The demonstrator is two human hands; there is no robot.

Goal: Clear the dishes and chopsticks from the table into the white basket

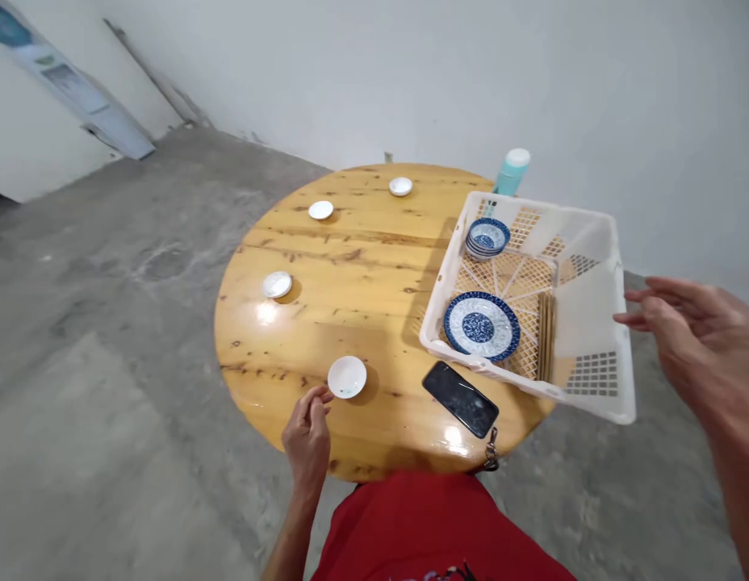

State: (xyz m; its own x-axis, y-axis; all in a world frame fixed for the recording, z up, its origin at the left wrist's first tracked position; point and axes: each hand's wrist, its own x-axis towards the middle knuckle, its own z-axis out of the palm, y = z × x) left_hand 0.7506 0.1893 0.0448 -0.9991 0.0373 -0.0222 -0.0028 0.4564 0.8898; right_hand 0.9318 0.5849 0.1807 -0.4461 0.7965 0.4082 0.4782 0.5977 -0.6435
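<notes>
A small white dish [347, 377] is at the near left part of the round wooden table, its inside facing up. My left hand [307, 436] has its fingers curled together at the dish's left rim, seemingly pinching it. Over on the right, my right hand [701, 339] is held open beside the white plastic basket [592, 307], fingers stretched towards its outer wall. Inside the basket are a stack of blue-patterned bowls [488, 236], a blue-rimmed plate [482, 327] and a bundle of chopsticks [545, 337].
More small white dishes stand along the left and far edge: a near one [277, 284], a middle one [320, 210] and a far one [400, 186]. A black phone [460, 399] and keys [491, 449] lie by the front edge. A turquoise bottle [512, 171] stands behind the basket.
</notes>
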